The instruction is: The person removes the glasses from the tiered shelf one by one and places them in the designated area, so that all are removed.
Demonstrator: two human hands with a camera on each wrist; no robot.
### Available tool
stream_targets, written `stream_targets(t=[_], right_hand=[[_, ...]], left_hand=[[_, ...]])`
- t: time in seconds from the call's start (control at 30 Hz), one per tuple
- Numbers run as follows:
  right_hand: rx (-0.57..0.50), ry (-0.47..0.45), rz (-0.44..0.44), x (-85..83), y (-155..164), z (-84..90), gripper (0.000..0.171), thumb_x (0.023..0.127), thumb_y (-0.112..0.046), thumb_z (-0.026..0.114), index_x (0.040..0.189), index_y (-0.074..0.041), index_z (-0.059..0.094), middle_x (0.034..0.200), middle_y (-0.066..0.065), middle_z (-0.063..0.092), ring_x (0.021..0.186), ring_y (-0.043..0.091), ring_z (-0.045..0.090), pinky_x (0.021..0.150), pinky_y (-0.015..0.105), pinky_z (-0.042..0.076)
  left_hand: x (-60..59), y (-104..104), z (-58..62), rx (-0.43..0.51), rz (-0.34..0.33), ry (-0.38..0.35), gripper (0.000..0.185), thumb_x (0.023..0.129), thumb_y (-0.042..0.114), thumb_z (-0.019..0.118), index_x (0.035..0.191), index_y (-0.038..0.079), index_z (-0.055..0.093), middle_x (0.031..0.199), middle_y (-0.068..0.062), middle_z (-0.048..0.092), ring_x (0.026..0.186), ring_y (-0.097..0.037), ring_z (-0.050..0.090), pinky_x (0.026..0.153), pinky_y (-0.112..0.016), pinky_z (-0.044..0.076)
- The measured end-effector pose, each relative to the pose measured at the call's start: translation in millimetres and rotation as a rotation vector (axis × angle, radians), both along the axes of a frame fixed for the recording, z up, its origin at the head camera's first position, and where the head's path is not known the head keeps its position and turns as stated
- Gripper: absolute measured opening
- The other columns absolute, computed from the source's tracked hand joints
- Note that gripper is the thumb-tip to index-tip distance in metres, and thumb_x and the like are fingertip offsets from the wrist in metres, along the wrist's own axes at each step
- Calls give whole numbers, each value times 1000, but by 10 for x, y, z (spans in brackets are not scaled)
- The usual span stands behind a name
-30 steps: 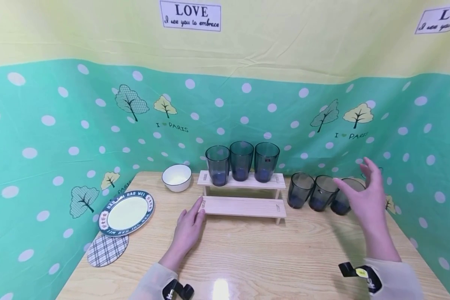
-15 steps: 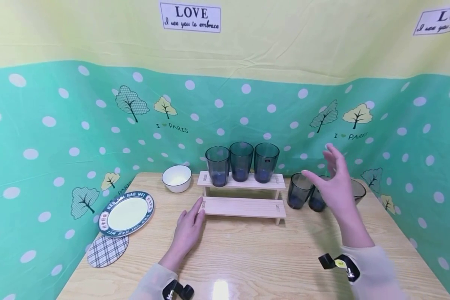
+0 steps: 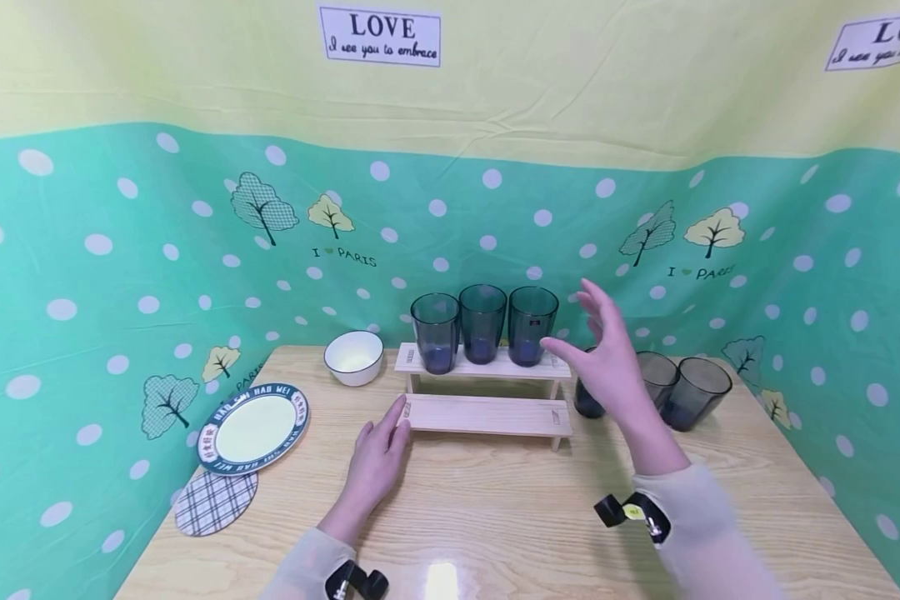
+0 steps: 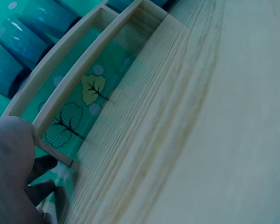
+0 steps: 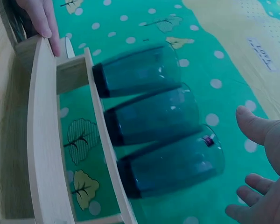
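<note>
A two-step wooden rack stands mid-table. Three dark blue glasses stand in a row on its upper step. My left hand lies flat on the table, fingertips touching the left end of the lower step. My right hand hovers open in the air, fingers spread, just right of the rightmost glass on the rack and holding nothing. In the right wrist view that glass lies just ahead of my right hand's fingers. Three more dark glasses stand on the table right of the rack, one partly hidden behind the hand.
A white bowl sits left of the rack. A blue-rimmed plate and a checked coaster lie at the left table edge. Dotted green cloth walls enclose the table on three sides.
My right hand has swept left, from over the glasses on the table to beside the rightmost glass on the rack. The left hand has stayed put.
</note>
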State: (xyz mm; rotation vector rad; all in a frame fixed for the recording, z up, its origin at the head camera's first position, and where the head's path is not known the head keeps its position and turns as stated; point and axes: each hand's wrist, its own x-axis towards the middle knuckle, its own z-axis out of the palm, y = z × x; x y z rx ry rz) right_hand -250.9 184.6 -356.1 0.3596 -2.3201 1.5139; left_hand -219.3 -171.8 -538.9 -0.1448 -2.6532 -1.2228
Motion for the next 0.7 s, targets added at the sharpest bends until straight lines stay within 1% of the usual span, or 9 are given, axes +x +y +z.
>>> stream_targets(t=[0.1, 0.2, 0.43, 0.7], right_hand=[[20, 6, 15, -59, -81, -24, 103, 95, -25, 92, 176, -26, 27, 173, 11, 37, 163, 28, 32, 134, 51, 28], [40, 7, 22, -119, -147, -37, 104, 95, -25, 92, 176, -24, 27, 173, 14, 34, 163, 31, 32, 134, 53, 29], [72, -14, 0, -276, -226, -90, 105, 95, -30, 92, 177, -22, 25, 173, 17, 31, 161, 37, 34, 131, 58, 33], [88, -39, -11, -411, -255, -157, 106, 96, -29, 92, 177, -21, 24, 174, 17, 30, 161, 38, 32, 129, 58, 36]], left_hand=[[1, 1, 3, -1, 1, -1, 54, 121, 30, 48, 170, 10, 43, 165, -11, 53, 148, -38, 55, 136, -61, 13], [4, 1, 5, 0, 1, -2, 54, 121, 30, 48, 170, 10, 43, 165, -11, 53, 147, -38, 56, 136, -61, 13], [2, -1, 0, 5, -2, 6, 53, 121, 28, 48, 170, 10, 43, 164, -12, 54, 147, -39, 57, 136, -61, 13], [4, 2, -3, 9, -2, 10, 53, 120, 29, 48, 170, 10, 43, 163, -12, 55, 146, -39, 58, 136, -61, 13]])
